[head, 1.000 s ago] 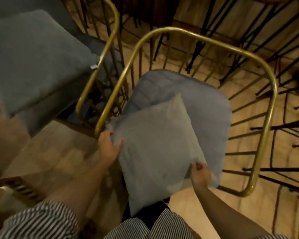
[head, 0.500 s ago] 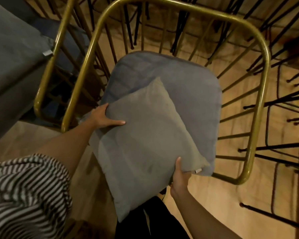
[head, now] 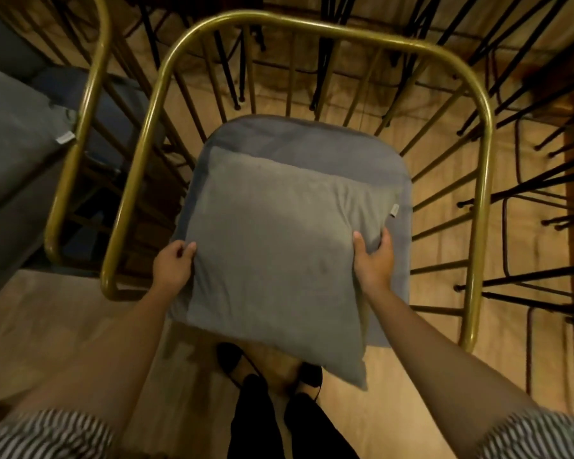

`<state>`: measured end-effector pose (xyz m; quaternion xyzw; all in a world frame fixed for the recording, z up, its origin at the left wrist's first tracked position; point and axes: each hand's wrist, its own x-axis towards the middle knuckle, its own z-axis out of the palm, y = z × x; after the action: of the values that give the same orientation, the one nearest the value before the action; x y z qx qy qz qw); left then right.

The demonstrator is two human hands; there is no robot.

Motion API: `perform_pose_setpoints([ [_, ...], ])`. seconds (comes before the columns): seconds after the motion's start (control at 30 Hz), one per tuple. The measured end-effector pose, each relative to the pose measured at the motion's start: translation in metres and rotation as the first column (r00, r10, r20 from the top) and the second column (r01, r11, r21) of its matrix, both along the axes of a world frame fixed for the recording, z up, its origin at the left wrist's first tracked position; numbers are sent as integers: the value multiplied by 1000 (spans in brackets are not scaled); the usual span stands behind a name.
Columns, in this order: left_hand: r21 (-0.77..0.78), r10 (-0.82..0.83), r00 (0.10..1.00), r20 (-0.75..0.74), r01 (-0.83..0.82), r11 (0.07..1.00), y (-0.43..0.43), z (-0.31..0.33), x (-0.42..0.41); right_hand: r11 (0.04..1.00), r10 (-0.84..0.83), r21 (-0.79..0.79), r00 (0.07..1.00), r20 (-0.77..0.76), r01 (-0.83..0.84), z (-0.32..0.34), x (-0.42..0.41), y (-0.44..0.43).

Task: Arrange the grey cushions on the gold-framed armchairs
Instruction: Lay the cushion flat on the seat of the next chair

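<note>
A square grey cushion (head: 272, 246) lies squarely over the blue-grey seat pad (head: 305, 137) of a gold-framed armchair (head: 315, 26) directly below me. My left hand (head: 173, 268) grips the cushion's left edge and my right hand (head: 373, 260) grips its right edge. The cushion's near corner hangs past the seat front, above my feet. A small label shows at the cushion's right side.
A second gold-framed armchair (head: 90, 94) stands to the left with another grey cushion (head: 10, 134) on it. Black metal furniture legs (head: 527, 180) crowd the wooden floor (head: 47, 326) behind and to the right. My feet in dark shoes (head: 242, 362) are just in front of the seat.
The cushion has turned from a diagonal tilt to sit square over the seat and moved further onto it. My view has shifted to be centred over the chair. Both hands moved to its side edges.
</note>
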<state>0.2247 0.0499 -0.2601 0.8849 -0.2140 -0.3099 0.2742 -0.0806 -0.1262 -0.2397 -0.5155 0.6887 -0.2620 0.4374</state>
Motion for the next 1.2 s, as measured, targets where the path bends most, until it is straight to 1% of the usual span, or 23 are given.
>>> perform_pose_setpoints([
  [0.13, -124, 55, 998, 14, -52, 991, -14, 7, -20, 993, 115, -27, 993, -14, -116, 2, 2, -53],
  [0.2, -147, 56, 998, 1, -56, 988, -26, 8, -26, 988, 144, -51, 989, -25, -145, 1, 2, -71],
  [0.27, -156, 32, 999, 7, -31, 987, -38, 3, -29, 986, 157, -44, 986, -52, -160, -3, -1, -84],
  [0.33, -144, -6, 1000, 22, 9, 990, -48, -3, -32, 986, 168, 3, 984, -63, -168, -10, -8, -92],
  [0.4, -117, -21, 999, 43, 26, 993, -54, -9, -37, 978, 190, 98, 980, -51, -184, -20, -16, -94],
  [0.47, -126, 16, 997, 76, -7, 992, -57, -14, -39, 959, 218, 195, 974, -56, -204, -25, -21, -92],
  [0.5, -141, 49, 996, 79, -38, 989, -59, -14, -41, 954, 219, 220, 975, -47, -204, -25, -22, -90],
  [0.57, -156, 132, 991, 35, -125, 980, -60, -16, -43, 957, 193, 219, 981, 17, -192, -25, -22, -82],
  [0.6, -129, 182, 983, -33, -185, 974, -60, -16, -43, 962, 173, 205, 984, 47, -179, -24, -24, -74],
  [0.67, -56, 265, 938, -223, -283, 957, -58, -15, -45, 970, 160, 174, 984, 72, -170, -27, -31, -56],
  [0.7, -29, 256, 922, -291, -276, 961, -56, -16, -45, 970, 172, 163, 982, 79, -183, -29, -35, -48],
  [0.73, -17, 221, 921, -319, -239, 971, -55, -18, -44, 967, 188, 155, 978, 88, -200, -27, -36, -42],
  [0.8, -4, 187, 931, -315, -198, 980, -53, -16, -42, 965, 215, 129, 970, 117, -230, -20, -34, -37],
  [0.87, 10, 228, 925, -305, -236, 972, -54, -10, -43, 965, 219, 115, 966, 138, -235, -11, -31, -37],
  [0.97, -15, 246, 924, -292, -262, 965, -46, -5, -44, 964, 219, 120, 965, 144, -237, -1, -30, -29],
  [1.03, 13, 257, 927, -273, -263, 965, -34, -6, -43, 955, 244, 135, 957, 155, -265, -3, -35, -16],
  [1.13, 93, 184, 953, -240, -166, 982, -20, -10, -41, 945, 249, 179, 956, 156, -275, -10, -42, 0],
  [1.2, 88, 123, 957, -262, -103, 991, -19, -12, -42, 941, 244, 197, 956, 165, -275, -13, -44, 1],
])
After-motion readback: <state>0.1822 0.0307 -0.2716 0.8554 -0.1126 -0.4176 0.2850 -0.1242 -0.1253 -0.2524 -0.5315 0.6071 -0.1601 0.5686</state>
